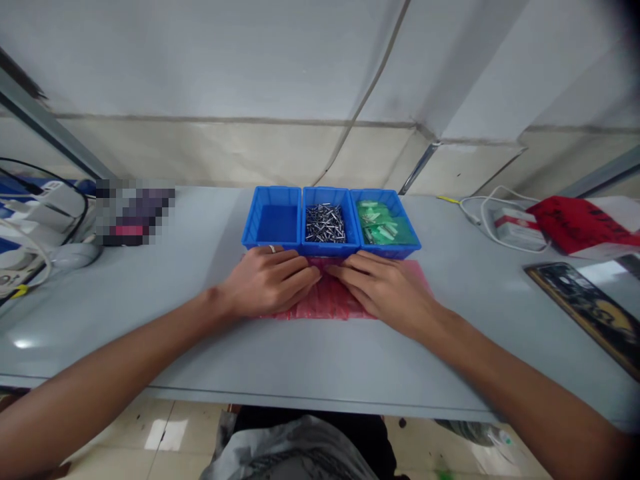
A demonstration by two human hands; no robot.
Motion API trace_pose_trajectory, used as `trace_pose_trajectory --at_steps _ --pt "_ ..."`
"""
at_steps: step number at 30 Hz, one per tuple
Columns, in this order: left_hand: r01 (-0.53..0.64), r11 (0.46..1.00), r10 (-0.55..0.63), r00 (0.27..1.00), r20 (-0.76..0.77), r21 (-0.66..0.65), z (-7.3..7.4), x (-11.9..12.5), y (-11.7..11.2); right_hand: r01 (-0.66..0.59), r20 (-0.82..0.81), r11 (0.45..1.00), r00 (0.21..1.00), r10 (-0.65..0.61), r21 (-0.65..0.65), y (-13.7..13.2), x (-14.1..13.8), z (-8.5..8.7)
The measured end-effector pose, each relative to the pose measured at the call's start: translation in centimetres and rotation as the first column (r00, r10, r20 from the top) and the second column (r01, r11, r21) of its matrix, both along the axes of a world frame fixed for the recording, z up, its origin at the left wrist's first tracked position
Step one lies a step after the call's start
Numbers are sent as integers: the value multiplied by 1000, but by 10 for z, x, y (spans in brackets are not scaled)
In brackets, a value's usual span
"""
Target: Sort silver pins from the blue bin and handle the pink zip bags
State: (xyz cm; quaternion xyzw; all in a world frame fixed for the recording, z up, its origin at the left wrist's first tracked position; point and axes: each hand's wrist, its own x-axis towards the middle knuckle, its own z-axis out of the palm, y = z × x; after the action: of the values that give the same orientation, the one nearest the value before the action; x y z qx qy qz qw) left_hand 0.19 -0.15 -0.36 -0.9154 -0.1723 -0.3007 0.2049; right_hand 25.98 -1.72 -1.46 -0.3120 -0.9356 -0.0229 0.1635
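A pink plastic bag [325,303] lies flat and creased on the table, against the front of three blue bins. My left hand [273,280], with a ring on one finger, rests on the bag's left part, its fingers bent together at the upper edge. From the right, my right hand [383,287] holds the same edge, also with closed fingers. The fingertips of both hands nearly meet at the middle, and the thumbs are partly hidden. Behind them, the middle bin holds many small metal pins [326,223]. Green plastic packets [383,223] fill the right bin.
The left blue bin [277,223] shows its bare bottom. On the grey table [200,353], chargers and cables [55,207] crowd the left end. A small white box [520,227], a red bag [583,223] and a dark phone-like panel [590,307] lie at the right.
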Motion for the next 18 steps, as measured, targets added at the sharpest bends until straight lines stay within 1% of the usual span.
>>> trace_pose_trajectory --at_steps 5,7,9,11,13,15,18 --pt "-2 1000 2 1000 -1 -4 -1 0 0 5 -83 1000 997 -4 13 -1 -1 4" --pt "-14 1000 14 1000 -5 -12 -1 -1 0 -12 -197 1000 980 15 18 -2 -2 6" --pt "-15 1000 15 1000 -5 -15 0 -1 0 -40 -360 999 932 37 -1 -4 -4 8" --pt "-11 1000 12 1000 1 -15 1 0 -1 -60 -519 995 855 9 -82 -7 -6 12" --pt "-5 1000 5 1000 13 -11 2 1 -2 -72 -624 977 779 -70 -200 -9 -7 17" --pt "3 1000 -3 1000 24 -14 2 2 -1 -78 -680 954 719 -147 -289 -12 -7 20" --pt "17 999 -16 999 37 -30 1 1 0 -101 -712 907 658 -247 -408 -14 -7 23"
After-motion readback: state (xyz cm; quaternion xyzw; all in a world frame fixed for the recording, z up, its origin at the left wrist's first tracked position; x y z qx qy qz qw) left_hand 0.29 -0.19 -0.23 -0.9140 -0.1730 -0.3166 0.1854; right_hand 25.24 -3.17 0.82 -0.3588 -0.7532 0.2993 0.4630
